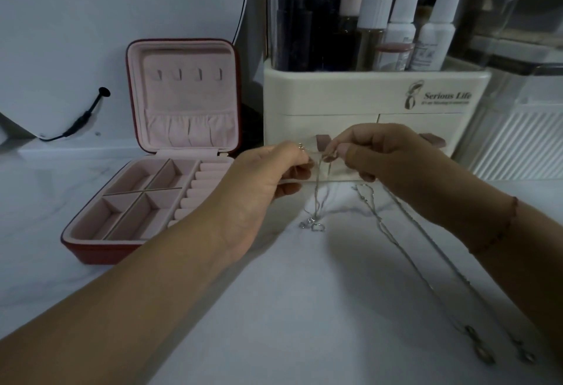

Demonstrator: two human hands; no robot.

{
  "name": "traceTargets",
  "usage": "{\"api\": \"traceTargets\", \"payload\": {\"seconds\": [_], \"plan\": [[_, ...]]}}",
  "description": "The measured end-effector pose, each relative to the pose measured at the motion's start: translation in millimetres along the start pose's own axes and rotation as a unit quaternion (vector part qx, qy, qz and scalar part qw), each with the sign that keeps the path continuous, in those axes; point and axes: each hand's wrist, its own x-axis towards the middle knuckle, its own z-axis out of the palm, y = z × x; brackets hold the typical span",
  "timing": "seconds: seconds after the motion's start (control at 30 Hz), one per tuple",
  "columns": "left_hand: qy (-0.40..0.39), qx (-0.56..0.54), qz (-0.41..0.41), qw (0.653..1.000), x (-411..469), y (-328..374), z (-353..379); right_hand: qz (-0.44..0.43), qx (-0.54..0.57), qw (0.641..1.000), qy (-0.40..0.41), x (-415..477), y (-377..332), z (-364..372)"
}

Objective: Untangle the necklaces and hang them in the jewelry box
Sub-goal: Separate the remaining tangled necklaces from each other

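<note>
A thin silver necklace (317, 193) hangs between my two hands, its small pendants (313, 225) resting on the white tabletop. My left hand (268, 177) pinches one end of the chain. My right hand (387, 159) pinches the chain a little to the right. Two more silver necklaces (405, 247) lie stretched across the table to the lower right, pendants (484, 354) at the near end. The red jewelry box (100, 250) stands open on the left, pink inside. Its upright lid (185, 92) shows several bare hooks above a gathered pocket.
A cream cosmetics organiser (374, 101) with bottles (402, 28) stands right behind my hands. A round mirror (122, 34) with a black cable (88, 113) leans at the back left. A clear container (518, 49) sits at the far right.
</note>
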Motion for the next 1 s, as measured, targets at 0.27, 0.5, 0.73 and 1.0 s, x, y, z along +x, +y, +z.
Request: {"api": "traceTargets", "payload": {"seconds": [0.27,0.5,0.73,1.0], "plan": [[-0.018,0.046,-0.023,0.999,-2.8,-5.1,-3.6,0.056,0.389,0.919,0.022,3.5,-12.4,-12.4],[0.001,0.027,-0.027,0.999,0.6,-8.6,-4.4,0.063,0.412,0.909,0.016,4.3,-11.9,-17.8],[-0.064,-0.221,-0.05,0.972,1.5,0.7,-4.1,0.096,0.296,0.95,-0.006,3.4,-6.6,-12.8],[-0.083,-0.265,-0.044,0.96,0.0,0.6,-3.3,0.106,0.211,0.972,-0.003,2.1,-5.6,-9.2]]}}
